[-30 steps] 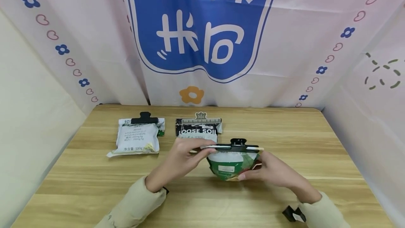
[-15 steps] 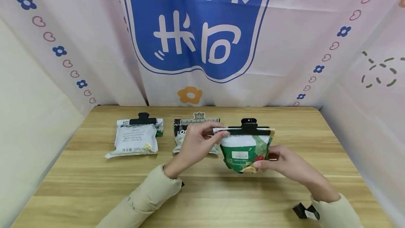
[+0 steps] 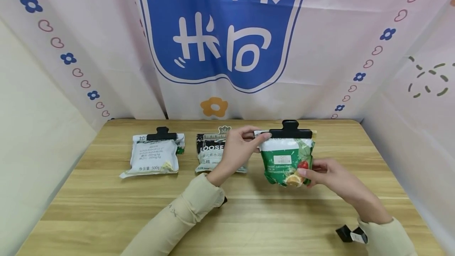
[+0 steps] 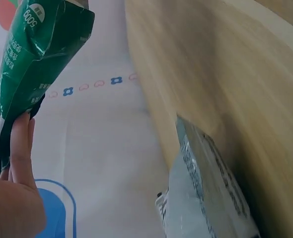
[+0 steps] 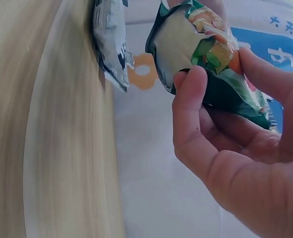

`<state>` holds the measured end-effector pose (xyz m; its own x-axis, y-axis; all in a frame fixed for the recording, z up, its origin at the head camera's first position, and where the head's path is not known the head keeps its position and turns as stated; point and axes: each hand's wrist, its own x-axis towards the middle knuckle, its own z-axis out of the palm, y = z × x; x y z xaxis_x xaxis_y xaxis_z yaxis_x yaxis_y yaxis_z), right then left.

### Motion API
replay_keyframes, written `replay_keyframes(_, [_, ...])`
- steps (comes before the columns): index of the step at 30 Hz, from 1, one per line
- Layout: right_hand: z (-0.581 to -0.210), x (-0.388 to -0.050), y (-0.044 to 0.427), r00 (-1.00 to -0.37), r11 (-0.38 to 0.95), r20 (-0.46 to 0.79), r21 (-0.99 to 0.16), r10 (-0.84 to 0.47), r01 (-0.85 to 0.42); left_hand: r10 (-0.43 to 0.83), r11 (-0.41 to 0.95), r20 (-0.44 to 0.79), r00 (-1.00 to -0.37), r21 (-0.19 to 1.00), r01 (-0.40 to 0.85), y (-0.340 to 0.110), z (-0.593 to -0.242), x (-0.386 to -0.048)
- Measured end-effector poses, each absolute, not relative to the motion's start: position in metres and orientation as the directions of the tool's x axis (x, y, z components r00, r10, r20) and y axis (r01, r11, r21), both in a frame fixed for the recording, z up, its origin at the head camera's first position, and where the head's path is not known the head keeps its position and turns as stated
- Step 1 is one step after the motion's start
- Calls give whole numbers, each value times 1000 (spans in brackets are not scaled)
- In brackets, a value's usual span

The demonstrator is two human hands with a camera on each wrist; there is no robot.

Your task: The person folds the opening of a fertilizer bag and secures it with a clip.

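A green and white fertilizer bag (image 3: 284,161), printed with fruit, is held upright off the table by both hands. A black clip (image 3: 290,133) closes its top edge. The left hand (image 3: 245,142) pinches the upper left corner beside the clip, thumb in front. On the lower right side, the right hand (image 3: 332,175) grips the bag with its thumb on the printed face. From the right wrist view, fingers (image 5: 191,94) curl under the bag (image 5: 186,47) and its pale underside shows. In the left wrist view the bag (image 4: 25,59) reads 500g.
A white bag (image 3: 154,156) with a black clip (image 3: 162,133) lies at the table's back left. Beside it is a black-and-grey soil bag (image 3: 209,157) with a decorated clip (image 3: 224,130), partly behind the left hand. A small black object (image 3: 351,234) lies near the right sleeve.
Both hands have lifted the green bag and carried it rightward. It has tipped up, so more of its front face and the whole clip now show.
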<state>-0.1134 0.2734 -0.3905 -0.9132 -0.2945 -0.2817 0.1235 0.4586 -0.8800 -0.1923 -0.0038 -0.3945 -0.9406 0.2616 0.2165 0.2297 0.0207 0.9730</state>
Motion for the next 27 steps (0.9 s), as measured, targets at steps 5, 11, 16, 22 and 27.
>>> replay_keyframes(5, [-395, -120, 281, -916, 446, -320, -875, -243, 188, 236, 9, 118, -965, 992, 124, 10, -401, -203])
replay_keyframes(11, [-406, -127, 285, -904, 384, -347, -892, -249, 236, 213, 94, -10, -977, 996, 10, 26, -411, -218])
replay_keyframes(16, [-416, -133, 287, -893, 357, -387, -887, -231, 292, 144, 221, -71, -987, 975, -38, 39, -418, -227])
replay_keyframes(22, [-431, -142, 284, -880, 321, -425, -881, -211, 348, 62, 327, -148, -987, 937, -120, 50, -430, -237])
replay_keyframes(27, [-439, -146, 282, -874, 310, -441, -876, -206, 369, 46, 390, -197, -979, 906, -164, 57, -440, -245])
